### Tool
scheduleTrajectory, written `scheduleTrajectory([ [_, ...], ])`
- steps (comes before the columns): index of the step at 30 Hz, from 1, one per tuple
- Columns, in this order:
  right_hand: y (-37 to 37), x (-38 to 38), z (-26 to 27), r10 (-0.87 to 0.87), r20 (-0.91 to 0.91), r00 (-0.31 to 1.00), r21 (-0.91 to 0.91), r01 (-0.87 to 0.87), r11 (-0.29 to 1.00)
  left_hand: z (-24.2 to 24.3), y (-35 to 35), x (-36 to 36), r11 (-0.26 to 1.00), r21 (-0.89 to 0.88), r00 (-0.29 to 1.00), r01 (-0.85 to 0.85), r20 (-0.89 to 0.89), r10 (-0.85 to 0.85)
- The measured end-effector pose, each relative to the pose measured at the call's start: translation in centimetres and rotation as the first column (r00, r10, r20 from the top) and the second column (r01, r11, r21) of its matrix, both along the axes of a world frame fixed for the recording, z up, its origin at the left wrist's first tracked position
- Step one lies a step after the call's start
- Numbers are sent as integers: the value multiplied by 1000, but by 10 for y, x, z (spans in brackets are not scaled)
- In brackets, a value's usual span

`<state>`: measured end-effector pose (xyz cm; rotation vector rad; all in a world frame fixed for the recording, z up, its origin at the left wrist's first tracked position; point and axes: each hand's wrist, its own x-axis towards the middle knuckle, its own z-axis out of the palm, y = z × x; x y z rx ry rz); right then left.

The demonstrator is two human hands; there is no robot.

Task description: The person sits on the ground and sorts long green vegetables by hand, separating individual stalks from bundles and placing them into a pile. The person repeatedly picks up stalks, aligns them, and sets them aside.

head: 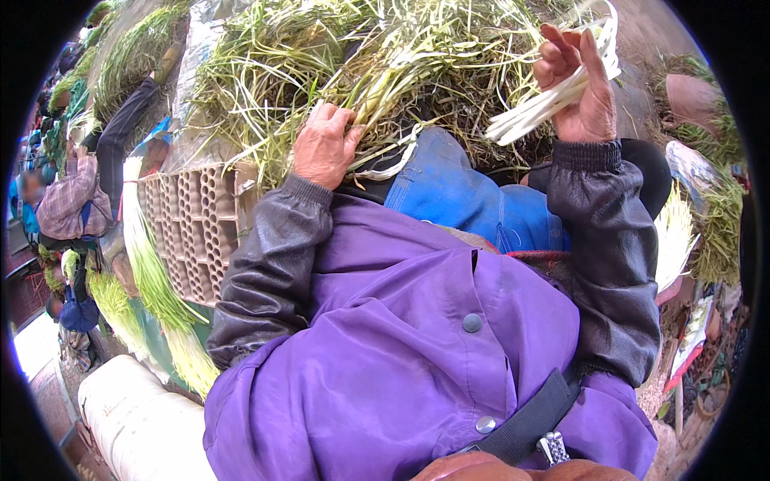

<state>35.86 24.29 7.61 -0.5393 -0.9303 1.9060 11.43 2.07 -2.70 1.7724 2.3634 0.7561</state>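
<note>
In the crook of my right hand (580, 87) lies a small bundle of pale, peeled leafy stalks (529, 114), perhaps garlic chives. Its white ends point down to the left, and its tops curl up behind the fingers. My left hand (328, 144) is curled down on the near edge of a big heap of uncleaned stalks (385, 78). Its fingertips are hidden, so whether it grips any stalks is unclear. Brown roots and withered leaves tangle through the heap, which lies right against my knees. Blue cloth (463, 186) covers my lap.
Left of my arm stands a hollow clay brick block (192, 234). Long cleaned stalks (147, 246) lean beside it, near a white sack (138, 415). Another person (72, 198) sits at far left. More pale stalks (672, 240) lie by my right elbow.
</note>
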Motion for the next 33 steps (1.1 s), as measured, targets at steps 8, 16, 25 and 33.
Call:
scheduleTrajectory([
  [8,8,14,26,261,-259,930,123,-237,964,47,1,-3,968,242,982,-69,189,22],
  [16,-3,15,40,341,-326,882,144,-310,940,101,-6,9,985,122,341,-119,937,-75],
  [25,-22,7,34,282,-105,954,158,-264,951,116,-7,14,999,52,294,-5,954,-48],
  [33,-51,-8,22,486,132,864,47,-496,867,106,-10,29,972,229,254,-46,944,-210],
])
